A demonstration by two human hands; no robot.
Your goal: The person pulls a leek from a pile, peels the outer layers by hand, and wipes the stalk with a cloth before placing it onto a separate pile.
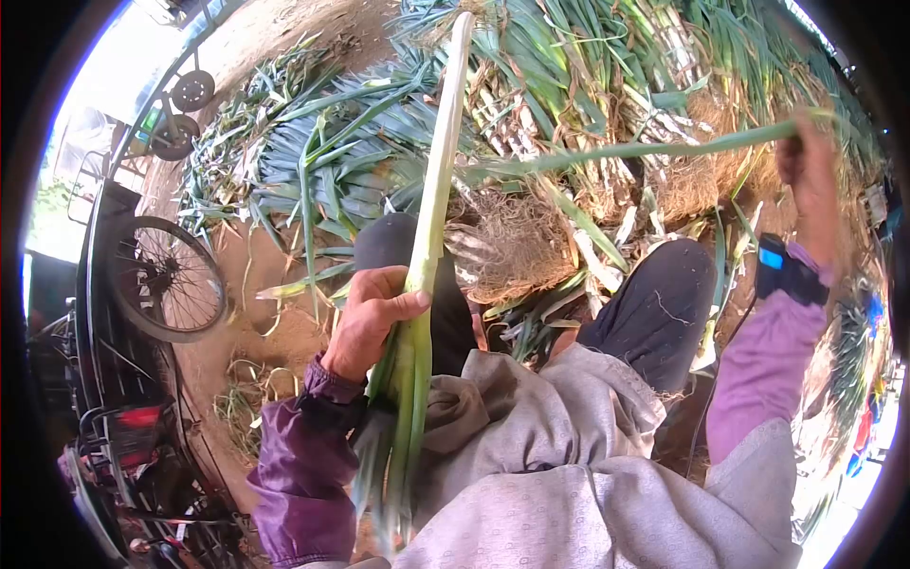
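Note:
A long leek [433, 209] with a pale stalk stands nearly upright in my left hand [377, 311], its green leaves hanging down past my sleeve. My left fingers wrap round it, thumb across the front. Out to the right, my right hand [809, 171] is closed on the end of a long green leek leaf [664, 150], stretched sideways above the heaps. The leaf's other end reaches behind the upright stalk. Just beyond my knees lies a bundle of leeks with tangled roots [507, 242].
Heaps of leeks [569, 57] cover the ground ahead, with loose green leaves [322, 152] to the left. A spoked wheel [169, 278] belongs to a cart or cycle on the left. Scraps of leaf lie around my feet. More leeks [846, 365] lie at the far right.

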